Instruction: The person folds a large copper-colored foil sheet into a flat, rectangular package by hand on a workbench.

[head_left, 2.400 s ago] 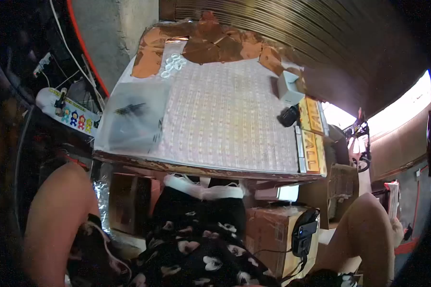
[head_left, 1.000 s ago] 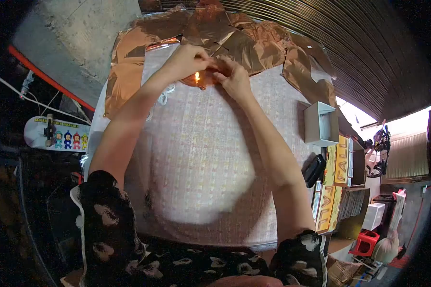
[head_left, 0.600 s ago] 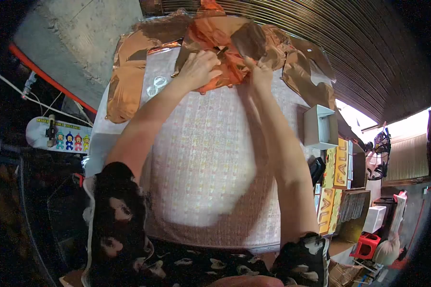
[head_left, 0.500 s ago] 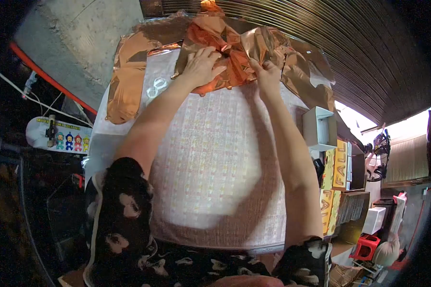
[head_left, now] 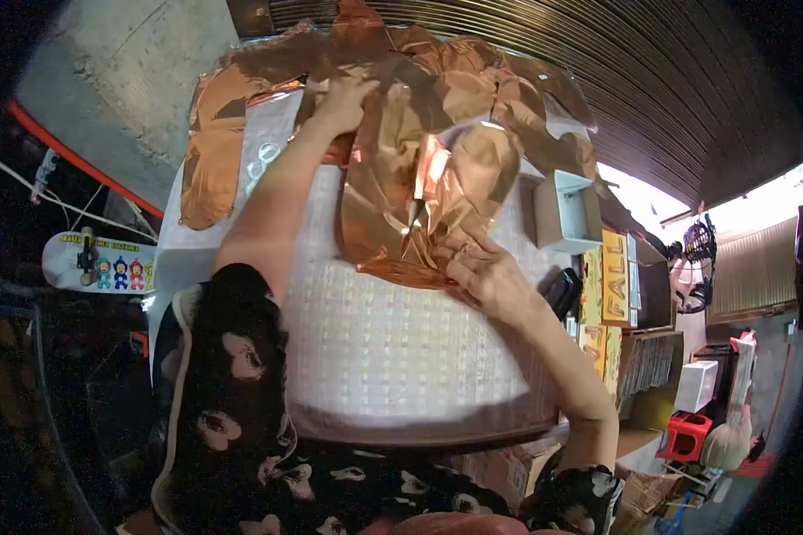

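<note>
Copper-coloured shiny foil pieces, flat and crumpled, lie along the far side of the table [head_left: 393,357]. One large foil piece [head_left: 393,192] extends down toward the middle of the table. My right hand [head_left: 482,272] pinches its near right edge. At the upper left, my left hand [head_left: 341,107] touches the foil beside the large piece, its fingers spread and slightly blurred. Clear rings [head_left: 263,159] lie to the left of my left forearm. Another foil piece [head_left: 212,165] rests flat at the table's far left.
An open white box [head_left: 569,212] and a black object [head_left: 560,292] sit at the right edge. Beyond are yellow boxes marked FALL [head_left: 614,276], a red stool [head_left: 687,437] and a fan [head_left: 698,245]. A skateboard [head_left: 98,261] is at left; corrugated metal rises behind.
My right hand has come down and toward me with the edge of the large foil piece, which is now spread over the tabletop. My left hand has moved slightly up and left.
</note>
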`<state>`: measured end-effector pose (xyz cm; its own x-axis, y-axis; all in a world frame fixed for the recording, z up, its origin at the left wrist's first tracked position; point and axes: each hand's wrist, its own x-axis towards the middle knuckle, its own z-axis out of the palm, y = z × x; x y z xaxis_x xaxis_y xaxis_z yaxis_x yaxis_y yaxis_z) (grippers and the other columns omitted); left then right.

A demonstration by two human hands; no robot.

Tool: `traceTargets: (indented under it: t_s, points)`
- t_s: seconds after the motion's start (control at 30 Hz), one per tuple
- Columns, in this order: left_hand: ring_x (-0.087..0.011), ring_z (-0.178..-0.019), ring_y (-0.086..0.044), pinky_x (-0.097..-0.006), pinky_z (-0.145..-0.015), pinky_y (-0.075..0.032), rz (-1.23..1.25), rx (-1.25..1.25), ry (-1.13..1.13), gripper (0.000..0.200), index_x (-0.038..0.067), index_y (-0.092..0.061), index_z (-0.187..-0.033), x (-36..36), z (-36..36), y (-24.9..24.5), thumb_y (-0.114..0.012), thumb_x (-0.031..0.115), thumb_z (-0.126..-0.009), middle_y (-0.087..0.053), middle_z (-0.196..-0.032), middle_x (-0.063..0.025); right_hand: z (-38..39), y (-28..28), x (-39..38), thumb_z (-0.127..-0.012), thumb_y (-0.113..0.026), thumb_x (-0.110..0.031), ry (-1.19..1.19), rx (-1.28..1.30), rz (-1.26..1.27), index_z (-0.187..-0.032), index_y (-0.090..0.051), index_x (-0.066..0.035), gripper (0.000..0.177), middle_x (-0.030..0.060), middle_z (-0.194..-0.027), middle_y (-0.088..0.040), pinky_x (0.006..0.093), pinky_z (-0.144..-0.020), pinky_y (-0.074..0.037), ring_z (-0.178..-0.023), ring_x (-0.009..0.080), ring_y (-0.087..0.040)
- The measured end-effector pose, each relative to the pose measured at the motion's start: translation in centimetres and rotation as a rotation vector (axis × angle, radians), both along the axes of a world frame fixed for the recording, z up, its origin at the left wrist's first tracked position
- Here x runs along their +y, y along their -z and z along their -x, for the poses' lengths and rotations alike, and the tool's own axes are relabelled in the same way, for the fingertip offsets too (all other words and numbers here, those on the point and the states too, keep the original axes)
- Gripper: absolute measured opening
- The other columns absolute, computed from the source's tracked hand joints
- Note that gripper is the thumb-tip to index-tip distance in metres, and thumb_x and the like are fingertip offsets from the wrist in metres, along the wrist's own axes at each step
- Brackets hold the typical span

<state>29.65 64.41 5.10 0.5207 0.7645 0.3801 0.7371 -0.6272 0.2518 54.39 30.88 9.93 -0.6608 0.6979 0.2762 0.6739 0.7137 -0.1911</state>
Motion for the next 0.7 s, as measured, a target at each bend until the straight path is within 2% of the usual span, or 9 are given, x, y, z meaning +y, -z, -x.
traceTargets:
  t_s: [0.07, 0.13, 0.23, 0.27, 0.4, 0.57, 0.63, 0.67, 0.7]
  points:
    - [-0.0435, -0.123, -0.059, -0.0538, -0.104, -0.045, 0.061, -0.044, -0.036, 0.038, 0.010, -0.070, -0.124, -0.9, 0.6, -1.7, -0.054, 0.035, -0.100, -0.066, -0.128, -0.0212, -0.1, 0.0, -2.4, -0.081, -0.078, -0.011, 0.036, 0.010, -0.011, -0.110, -0.067, -0.003, 0.032, 0.0113, -0.127, -0.071, 0.0503, -0.119, -0.040, -0.128, 0.0295, -0.063]
    - [-0.0433, -0.110, -0.067, -0.0513, -0.101, -0.046, 0.351, -0.210, -0.053, 0.064, 0.003, -0.073, -0.110, -1.8, 2.0, -1.9, -0.041, 0.058, -0.103, -0.072, -0.109, -0.0257, -0.4, 1.0, -4.5, -0.079, -0.076, -0.005, 0.097, 0.179, 0.118, -0.109, -0.066, -0.002, 0.032, 0.0123, -0.126, -0.071, 0.0513, -0.118, -0.041, -0.125, 0.0319, -0.064]
    - [-0.0309, -0.106, -0.071, -0.0380, -0.097, -0.050, 0.483, -0.176, -0.204, 0.066, 0.002, -0.073, -0.120, -7.2, 4.0, -3.1, -0.053, 0.062, -0.099, -0.077, -0.108, -0.0168, -0.7, 2.4, -7.0, -0.076, -0.073, 0.003, 0.108, 0.238, 0.131, -0.108, -0.065, -0.001, 0.033, 0.0137, -0.126, -0.070, 0.0528, -0.117, -0.043, -0.122, 0.0344, -0.065]
    - [-0.0226, -0.100, -0.072, -0.0355, -0.092, -0.053, 0.478, -0.262, -0.128, 0.062, 0.000, -0.069, -0.127, -9.9, 4.8, -3.8, -0.069, 0.051, -0.093, -0.078, -0.098, -0.0146, 0.0, 1.6, -7.7, -0.073, -0.071, 0.006, 0.122, 0.311, 0.120, -0.107, -0.065, -0.001, 0.035, 0.0145, -0.124, -0.071, 0.0534, -0.116, -0.044, -0.119, 0.0355, -0.067]
    - [-0.0156, -0.084, -0.074, -0.0308, -0.079, -0.056, 0.380, -0.343, -0.148, 0.065, 0.005, -0.058, -0.141, -15.3, 8.1, -4.2, -0.083, 0.020, -0.082, -0.079, -0.093, -0.0106, 0.5, 2.1, -11.1, -0.070, -0.072, 0.005, 0.108, 0.350, 0.212, -0.105, -0.065, -0.002, 0.036, 0.0156, -0.118, -0.073, 0.0519, -0.116, -0.044, -0.116, 0.0370, -0.067]
    - [-0.0139, -0.073, -0.073, -0.0305, -0.069, -0.055, 0.313, -0.397, -0.214, 0.053, 0.004, -0.063, -0.131, -19.1, 11.0, -3.8, -0.082, 0.022, -0.084, -0.078, -0.085, -0.0086, 1.6, -2.2, -15.3, -0.076, -0.083, -0.010, 0.059, 0.074, 0.198, -0.116, -0.068, -0.003, 0.043, 0.0195, -0.123, -0.071, 0.0505, -0.119, -0.040, -0.123, 0.0389, -0.064]
    - [-0.0137, -0.075, -0.073, -0.0302, -0.069, -0.055, 0.328, -0.416, -0.237, 0.054, 0.004, -0.062, -0.131, -19.6, 11.7, -3.3, -0.083, 0.024, -0.085, -0.079, -0.085, -0.0090, 3.2, -5.4, -15.9, -0.081, -0.085, -0.021, 0.087, 0.371, 0.719, -0.127, -0.067, -0.003, 0.053, 0.0188, -0.135, -0.066, 0.0501, -0.123, -0.033, -0.134, 0.0399, -0.055]
    - [-0.0137, -0.075, -0.073, -0.0302, -0.069, -0.055, 0.324, -0.421, -0.244, 0.054, 0.004, -0.062, -0.131, -19.8, 11.9, -3.0, -0.083, 0.024, -0.085, -0.079, -0.085, -0.0090, 3.7, -5.7, -16.0, -0.088, -0.081, -0.037, 0.099, 0.425, 0.675, -0.143, -0.058, -0.005, 0.068, 0.0220, -0.147, -0.057, 0.0524, -0.124, -0.028, -0.145, 0.0435, -0.043]
    - [-0.0137, -0.075, -0.073, -0.0303, -0.069, -0.056, 0.331, -0.416, -0.233, 0.055, 0.004, -0.062, -0.132, -19.9, 12.1, -2.4, -0.083, 0.025, -0.085, -0.079, -0.087, -0.0094, 4.7, -5.6, -15.7, -0.088, -0.081, -0.037, 0.091, 0.419, 0.675, -0.143, -0.058, -0.005, 0.068, 0.0220, -0.147, -0.057, 0.0524, -0.124, -0.028, -0.145, 0.0435, -0.043]
